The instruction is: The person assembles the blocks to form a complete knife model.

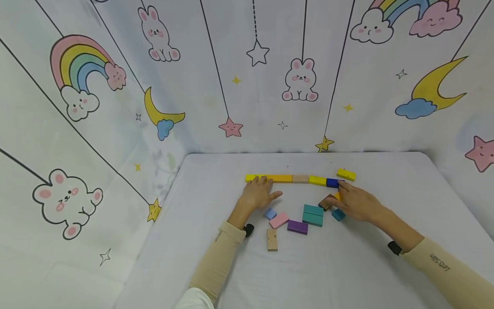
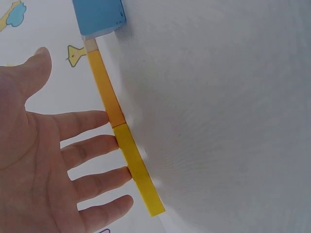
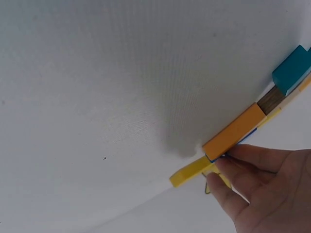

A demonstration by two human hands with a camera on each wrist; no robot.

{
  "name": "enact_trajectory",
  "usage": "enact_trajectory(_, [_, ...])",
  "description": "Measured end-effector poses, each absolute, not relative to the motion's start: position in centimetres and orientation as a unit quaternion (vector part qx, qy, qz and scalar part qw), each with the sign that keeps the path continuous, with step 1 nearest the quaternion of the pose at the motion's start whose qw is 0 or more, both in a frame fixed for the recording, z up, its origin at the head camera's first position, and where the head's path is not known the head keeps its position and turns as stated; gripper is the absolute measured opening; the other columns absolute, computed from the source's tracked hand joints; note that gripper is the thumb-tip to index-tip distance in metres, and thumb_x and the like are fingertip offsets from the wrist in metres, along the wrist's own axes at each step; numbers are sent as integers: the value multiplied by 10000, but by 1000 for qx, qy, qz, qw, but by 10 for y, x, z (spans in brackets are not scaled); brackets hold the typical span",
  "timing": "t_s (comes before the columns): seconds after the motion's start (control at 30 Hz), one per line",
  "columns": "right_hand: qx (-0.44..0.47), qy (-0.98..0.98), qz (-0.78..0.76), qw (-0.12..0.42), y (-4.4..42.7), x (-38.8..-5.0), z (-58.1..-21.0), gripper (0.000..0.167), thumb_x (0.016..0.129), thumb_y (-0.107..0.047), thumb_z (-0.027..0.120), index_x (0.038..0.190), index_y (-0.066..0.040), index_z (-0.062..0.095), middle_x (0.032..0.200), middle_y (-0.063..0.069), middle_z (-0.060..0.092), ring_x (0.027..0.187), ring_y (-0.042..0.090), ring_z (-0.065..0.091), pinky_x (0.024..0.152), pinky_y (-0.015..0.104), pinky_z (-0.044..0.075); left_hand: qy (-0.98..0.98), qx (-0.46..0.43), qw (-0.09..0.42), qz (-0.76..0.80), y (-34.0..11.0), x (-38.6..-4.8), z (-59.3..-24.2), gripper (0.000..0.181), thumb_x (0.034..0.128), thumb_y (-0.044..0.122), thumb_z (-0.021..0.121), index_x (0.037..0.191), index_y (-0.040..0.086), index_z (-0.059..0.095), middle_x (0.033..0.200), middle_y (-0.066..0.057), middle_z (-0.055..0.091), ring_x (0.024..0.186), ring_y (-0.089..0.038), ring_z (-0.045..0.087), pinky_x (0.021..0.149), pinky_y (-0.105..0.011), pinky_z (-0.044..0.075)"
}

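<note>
A row of blocks crosses the table's far part: yellow (image 1: 250, 177), orange (image 1: 281, 178), natural wood (image 1: 300, 179), yellow (image 1: 317, 180) and dark blue (image 1: 332, 183). Against the near side of the row's left end, my left hand (image 1: 255, 196) touches the yellow block (image 2: 138, 170) and orange block (image 2: 105, 87) with spread fingertips. My right hand (image 1: 359, 204) has a fingertip at the dark blue block's right end. Near its thumb lie a brown block (image 1: 326, 203) and a partly covered orange block (image 3: 234, 130). In the right wrist view, the right hand's fingertips (image 3: 218, 165) are partly hidden behind blocks.
A yellow block (image 1: 346, 174) lies beyond the right hand. Nearer are teal blocks (image 1: 313, 215), a blue-green one (image 1: 338, 214), purple (image 1: 297, 227), pink (image 1: 279, 220), light blue (image 1: 270, 213) and upright-looking wood (image 1: 272, 240). Patterned cloth (image 1: 254, 98) hangs behind the table.
</note>
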State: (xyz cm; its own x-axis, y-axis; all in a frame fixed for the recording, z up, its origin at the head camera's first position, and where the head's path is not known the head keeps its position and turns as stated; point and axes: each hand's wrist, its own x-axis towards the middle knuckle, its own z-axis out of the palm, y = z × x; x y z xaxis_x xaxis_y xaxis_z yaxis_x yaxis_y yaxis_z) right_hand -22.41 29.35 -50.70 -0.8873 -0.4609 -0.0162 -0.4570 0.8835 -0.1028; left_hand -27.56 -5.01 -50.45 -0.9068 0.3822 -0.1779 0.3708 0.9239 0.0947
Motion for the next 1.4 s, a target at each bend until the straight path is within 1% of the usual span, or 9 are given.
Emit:
enact_trajectory(0.33, [-234, 970, -59, 16, 292, -223, -504, 597, 1087, -413, 549, 1243, 156, 641, 1470, 407, 474, 1325, 550, 515, 1068, 636, 464, 976, 193, 92, 29, -49, -278, -506, 775, 1050, 696, 346, 1614, 169, 418, 1673, -91, 360, 1546, -374, 308, 1254, -556, 273])
enact_trajectory(0.6, [-232, 971, -60, 20, 292, -225, -506, 628, 1092, -411, 542, 1311, 175, 598, 1493, 401, 454, 1362, 542, 484, 1091, 630, 444, 977, 191, 91, 30, -49, -277, -506, 780, 1049, 700, 339, 1615, 169, 416, 1676, -91, 354, 1547, -367, 307, 1257, -547, 270])
enact_trajectory(0.77, [-237, 969, -65, 20, 294, -227, -506, 619, 1091, -394, 550, 1309, 184, 590, 1497, 411, 439, 1364, 551, 475, 1084, 634, 447, 977, 191, 90, 28, -49, -277, -505, 785, 1045, 704, 347, 1610, 164, 423, 1669, -91, 365, 1538, -365, 323, 1251, -544, 286])
enact_trajectory(0.93, [-225, 971, -80, 35, 295, -230, -506, 677, 1097, -441, 520, 1367, 180, 547, 1532, 405, 398, 1396, 555, 434, 1104, 647, 420, 977, 188, 95, 34, -48, -276, -503, 776, 1048, 692, 364, 1612, 162, 421, 1672, -89, 362, 1544, -370, 313, 1248, -552, 289])
enact_trajectory(1.03, [-218, 971, -84, 42, 296, -232, -507, 740, 1098, -474, 496, 1431, 186, 480, 1558, 387, 377, 1406, 546, 428, 1109, 645, 417, 977, 184, 100, 40, -48, -275, -501, 768, 1051, 682, 373, 1613, 159, 419, 1677, -90, 354, 1549, -376, 301, 1247, -559, 287])
enact_trajectory(1.17, [-216, 971, -98, 43, 299, -234, -508, 768, 1105, -483, 474, 1451, 202, 441, 1570, 376, 369, 1407, 539, 433, 1111, 646, 413, 977, 185, 102, 42, -49, -275, -500, 764, 1053, 677, 379, 1613, 159, 418, 1677, -92, 352, 1550, -378, 297, 1248, -561, 282])
enact_trajectory(1.3, [-218, 968, -116, 36, 302, -237, -510, 733, 1109, -479, 466, 1418, 185, 496, 1556, 380, 387, 1390, 545, 450, 1095, 653, 426, 976, 184, 104, 43, -49, -274, -500, 766, 1050, 682, 379, 1614, 164, 417, 1679, -87, 350, 1553, -369, 294, 1250, -559, 280])
enact_trajectory(1.4, [-214, 968, -124, 38, 303, -239, -512, 731, 1112, -483, 452, 1427, 175, 498, 1568, 374, 374, 1405, 541, 434, 1106, 648, 417, 976, 183, 106, 43, -49, -274, -501, 769, 1049, 686, 375, 1615, 167, 415, 1682, -83, 344, 1555, -364, 290, 1251, -558, 278])
